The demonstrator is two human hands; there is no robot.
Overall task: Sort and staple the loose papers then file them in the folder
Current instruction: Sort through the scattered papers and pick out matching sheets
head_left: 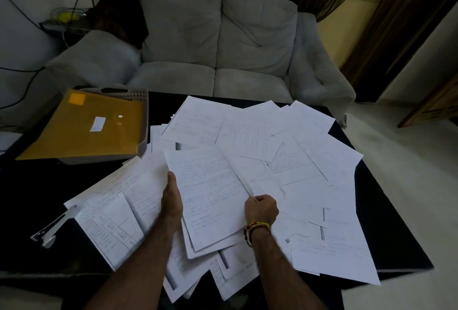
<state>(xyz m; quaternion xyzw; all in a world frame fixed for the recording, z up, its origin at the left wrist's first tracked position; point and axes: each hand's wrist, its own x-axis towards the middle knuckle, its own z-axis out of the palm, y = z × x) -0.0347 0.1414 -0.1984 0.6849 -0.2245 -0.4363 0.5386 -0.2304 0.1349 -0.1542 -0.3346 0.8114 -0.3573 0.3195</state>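
Two hands frame one sheet (210, 193): your left hand (171, 200) lies along its left edge, grip unclear, while your right hand (261, 209) pinches its right edge. Lift it squarely off the loose papers (309, 161) beyond your pinch; the folder (84, 126) lies far left of it.

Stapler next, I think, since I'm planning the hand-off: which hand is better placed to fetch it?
Probably left. The stapler lies at the table's left edge, on the left hand's side. The right hand pinches the held sheets' right edge and would have to cross over them.
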